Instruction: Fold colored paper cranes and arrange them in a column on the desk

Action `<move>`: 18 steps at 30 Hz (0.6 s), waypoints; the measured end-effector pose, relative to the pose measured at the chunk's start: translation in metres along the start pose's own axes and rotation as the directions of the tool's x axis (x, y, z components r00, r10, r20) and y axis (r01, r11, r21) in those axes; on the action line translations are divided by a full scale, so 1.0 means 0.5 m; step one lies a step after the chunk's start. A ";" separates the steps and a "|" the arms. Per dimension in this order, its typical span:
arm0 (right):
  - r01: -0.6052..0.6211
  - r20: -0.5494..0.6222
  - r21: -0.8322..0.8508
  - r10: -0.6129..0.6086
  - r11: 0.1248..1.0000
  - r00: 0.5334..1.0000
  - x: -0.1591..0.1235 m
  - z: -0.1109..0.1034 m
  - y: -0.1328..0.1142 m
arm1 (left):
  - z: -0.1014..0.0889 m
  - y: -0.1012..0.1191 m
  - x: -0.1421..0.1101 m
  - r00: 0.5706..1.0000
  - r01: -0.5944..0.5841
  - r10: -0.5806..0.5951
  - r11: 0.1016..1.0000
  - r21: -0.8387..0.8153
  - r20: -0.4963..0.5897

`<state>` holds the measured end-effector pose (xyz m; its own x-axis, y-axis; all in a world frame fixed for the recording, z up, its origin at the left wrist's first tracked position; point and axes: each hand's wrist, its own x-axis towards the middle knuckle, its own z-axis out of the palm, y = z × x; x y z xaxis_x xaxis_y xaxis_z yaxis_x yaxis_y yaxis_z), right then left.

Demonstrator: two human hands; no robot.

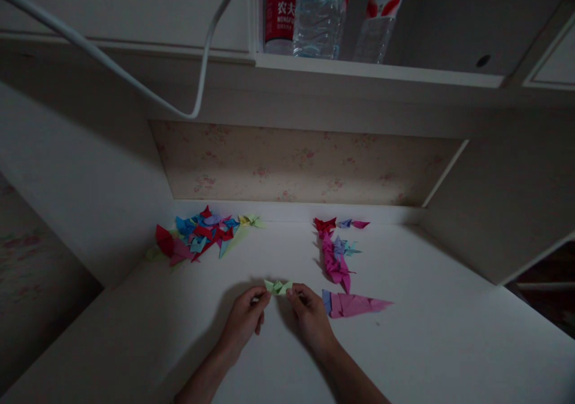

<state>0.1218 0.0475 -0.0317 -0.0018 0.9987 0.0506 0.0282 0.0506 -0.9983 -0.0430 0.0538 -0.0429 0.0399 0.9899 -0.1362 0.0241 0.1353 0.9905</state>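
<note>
A light green folded paper crane [278, 286] is stretched between my two hands, just above the white desktop. My left hand [246, 314] pinches its left tip between thumb and fingers. On the other side, my right hand [311, 315] pinches the right tip the same way. Close to the right hand lies a flat pink folded paper piece [354, 305], with a blue paper piece [327, 301] at its left end.
A heap of colourful folded paper cranes [202, 233] lies at the back left. Pink, red and blue cranes [333, 254] form a group at the back right. Above, a shelf [381, 73] holds plastic bottles [318, 18]; a white cable [148, 93] hangs down in front.
</note>
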 end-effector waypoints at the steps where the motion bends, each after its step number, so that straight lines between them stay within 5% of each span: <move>1: 0.000 0.001 -0.001 0.000 1.000 1.000 0.000 0.000 0.001 | 0.000 0.000 0.000 1.000 0.002 -0.002 1.000 0.002 0.000; 18: -0.016 -0.001 0.053 0.016 0.998 1.000 0.002 0.001 0.001 | -0.002 0.009 -0.010 0.999 -0.018 0.016 0.999 0.039 0.043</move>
<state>0.1212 0.0483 -0.0323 0.0002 0.9994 0.0347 -0.0246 0.0347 -0.9991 -0.0441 0.0494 -0.0377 0.0834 0.9892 -0.1209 0.0622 0.1159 0.9913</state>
